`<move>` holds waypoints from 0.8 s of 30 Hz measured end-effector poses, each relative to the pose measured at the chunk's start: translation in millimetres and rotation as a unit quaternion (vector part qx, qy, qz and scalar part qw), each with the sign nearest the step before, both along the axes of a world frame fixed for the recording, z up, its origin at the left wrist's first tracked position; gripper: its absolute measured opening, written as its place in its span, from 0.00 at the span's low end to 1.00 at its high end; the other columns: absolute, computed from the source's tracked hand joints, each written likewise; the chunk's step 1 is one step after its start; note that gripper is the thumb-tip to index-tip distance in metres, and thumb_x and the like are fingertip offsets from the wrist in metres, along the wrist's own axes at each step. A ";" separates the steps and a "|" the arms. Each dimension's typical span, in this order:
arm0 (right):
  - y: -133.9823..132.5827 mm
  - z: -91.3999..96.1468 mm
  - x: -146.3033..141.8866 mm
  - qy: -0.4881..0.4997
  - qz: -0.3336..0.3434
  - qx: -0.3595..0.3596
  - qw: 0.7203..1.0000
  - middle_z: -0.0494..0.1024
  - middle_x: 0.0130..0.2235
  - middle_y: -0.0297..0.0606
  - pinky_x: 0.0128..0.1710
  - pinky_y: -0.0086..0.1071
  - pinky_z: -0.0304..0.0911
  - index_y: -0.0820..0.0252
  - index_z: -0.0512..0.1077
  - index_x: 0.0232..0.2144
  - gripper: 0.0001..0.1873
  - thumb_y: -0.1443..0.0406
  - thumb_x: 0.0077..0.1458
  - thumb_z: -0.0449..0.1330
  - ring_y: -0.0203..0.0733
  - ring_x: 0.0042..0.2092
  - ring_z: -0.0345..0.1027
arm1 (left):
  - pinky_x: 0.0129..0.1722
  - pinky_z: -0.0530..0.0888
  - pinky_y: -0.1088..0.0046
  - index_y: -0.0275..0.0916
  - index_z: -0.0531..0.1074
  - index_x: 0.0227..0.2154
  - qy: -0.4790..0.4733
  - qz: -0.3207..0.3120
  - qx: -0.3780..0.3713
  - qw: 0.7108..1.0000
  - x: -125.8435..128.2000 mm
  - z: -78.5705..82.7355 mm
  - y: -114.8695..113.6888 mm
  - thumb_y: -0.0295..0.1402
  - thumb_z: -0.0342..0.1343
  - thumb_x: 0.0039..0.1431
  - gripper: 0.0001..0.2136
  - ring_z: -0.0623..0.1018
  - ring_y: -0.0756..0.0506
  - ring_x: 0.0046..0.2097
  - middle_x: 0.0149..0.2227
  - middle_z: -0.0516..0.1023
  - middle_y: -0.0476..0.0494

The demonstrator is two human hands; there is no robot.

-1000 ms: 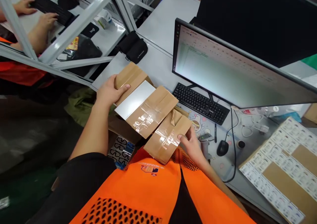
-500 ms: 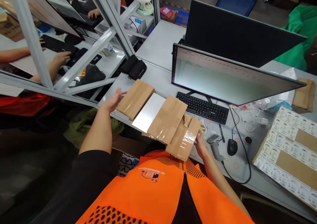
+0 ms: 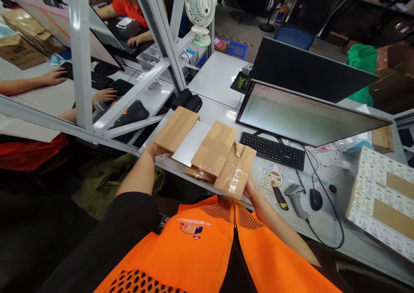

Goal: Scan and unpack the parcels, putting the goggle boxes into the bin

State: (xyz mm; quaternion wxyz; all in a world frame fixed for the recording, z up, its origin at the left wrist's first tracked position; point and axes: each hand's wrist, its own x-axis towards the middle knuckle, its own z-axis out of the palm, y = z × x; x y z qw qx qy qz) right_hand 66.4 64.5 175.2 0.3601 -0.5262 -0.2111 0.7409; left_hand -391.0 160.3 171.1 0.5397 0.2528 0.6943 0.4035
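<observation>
I hold a long flat package [image 3: 207, 150] wrapped in brown cardboard and clear tape, with a bare silvery-white panel [image 3: 191, 143] showing in its middle. It hangs level over the near edge of the grey desk [image 3: 223, 90]. My left hand [image 3: 152, 149] grips the package's left end from below; only part of the hand shows. My right hand [image 3: 249, 188] supports the right end from underneath, and its fingers are mostly hidden by the cardboard.
Behind the package stand a lit monitor [image 3: 307, 116], a black keyboard [image 3: 273, 150], a mouse [image 3: 315, 199], a barcode scanner [image 3: 296, 193] and a yellow utility knife [image 3: 278, 196]. A label-covered carton [image 3: 384, 198] lies at right. Beyond a metal frame [image 3: 80, 68] at left, other people type.
My head has tipped up, showing more of the room. The package has risen slightly and moved further over the desk. My left hand shifted from the package's side to under its left end.
</observation>
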 end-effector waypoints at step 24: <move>13.9 39.5 -1.9 -0.067 -0.008 0.130 0.989 0.74 0.70 0.37 0.62 0.50 0.75 0.39 0.65 0.70 0.47 0.40 0.53 0.75 0.52 0.66 0.74 | 0.50 0.80 0.66 0.34 0.77 0.49 0.029 0.175 0.121 0.977 -42.9 33.0 -15.2 0.51 0.57 0.68 0.23 0.85 0.40 0.51 0.50 0.86 0.30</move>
